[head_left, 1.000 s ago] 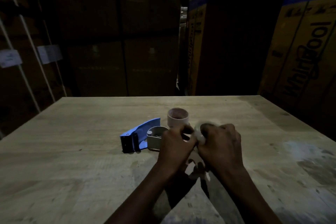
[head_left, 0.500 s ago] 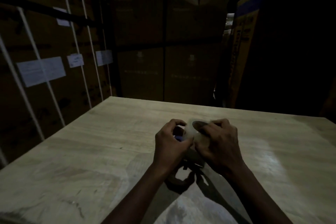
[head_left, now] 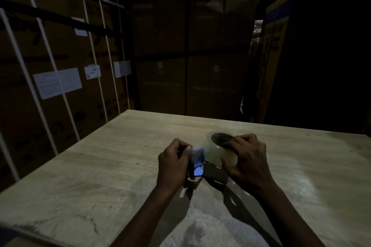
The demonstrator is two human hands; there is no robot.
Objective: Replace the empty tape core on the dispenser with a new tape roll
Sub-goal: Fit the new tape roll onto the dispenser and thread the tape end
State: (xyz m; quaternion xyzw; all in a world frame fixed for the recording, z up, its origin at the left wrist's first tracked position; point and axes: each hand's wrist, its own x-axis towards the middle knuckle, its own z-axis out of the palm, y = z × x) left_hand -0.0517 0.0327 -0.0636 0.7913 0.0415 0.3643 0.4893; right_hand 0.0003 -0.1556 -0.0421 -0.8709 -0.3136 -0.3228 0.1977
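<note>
A clear tape roll [head_left: 215,149] is held a little above the wooden table [head_left: 120,166], its dark core hole facing up. My right hand [head_left: 247,158] grips it from the right, fingers over the rim and into the hole. My left hand [head_left: 173,161] is closed on the blue tape dispenser [head_left: 197,161], which shows between the two hands and touches the roll's left side. Most of the dispenser is hidden by my hands. The empty tape core is out of view.
Tall cardboard boxes [head_left: 186,56] stand close behind the table. A white wire rack with paper labels [head_left: 58,82] is at the left. More boxes [head_left: 313,56] stand at the right. The light is dim.
The view has swung left, so the empty core and the resting dispenser left the frame. The blue dispenser is now in my left hand, up against the roll, which has tilted its hole upward.
</note>
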